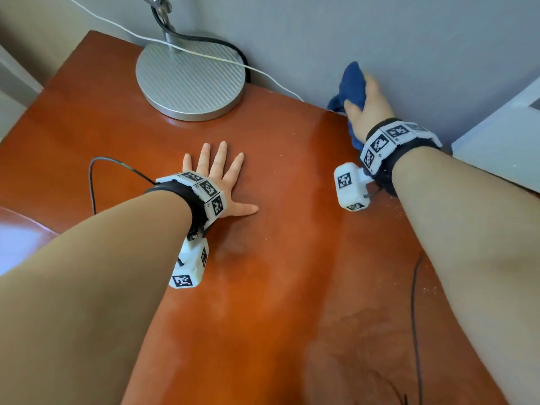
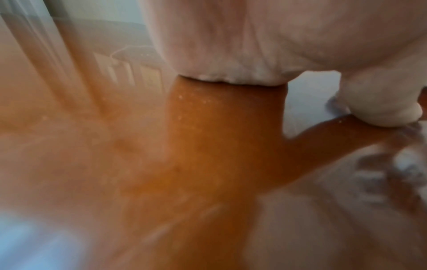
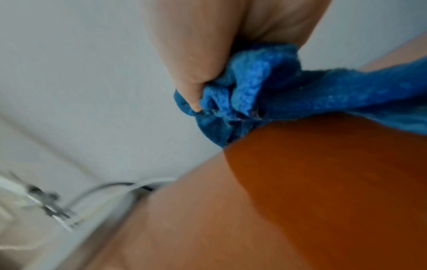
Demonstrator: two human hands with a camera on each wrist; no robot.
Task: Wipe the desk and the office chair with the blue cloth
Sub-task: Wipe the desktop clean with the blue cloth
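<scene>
Cloth position: the blue cloth (image 1: pixel 352 86) sits at the desk's (image 1: pixel 292 258) far right edge, against the wall (image 1: pixel 409 39).
Right hand (image 1: pixel 369 108): fingers curled round the bunched cloth, pressing it down.
Left hand (image 1: pixel 217 178): flat, fingers spread, palm on the desk, holding nothing.
Nearer hand: the right; the unwiped surface lies leftward, toward the lamp base (image 1: pixel 190 80).
Office chair: not visible.
</scene>
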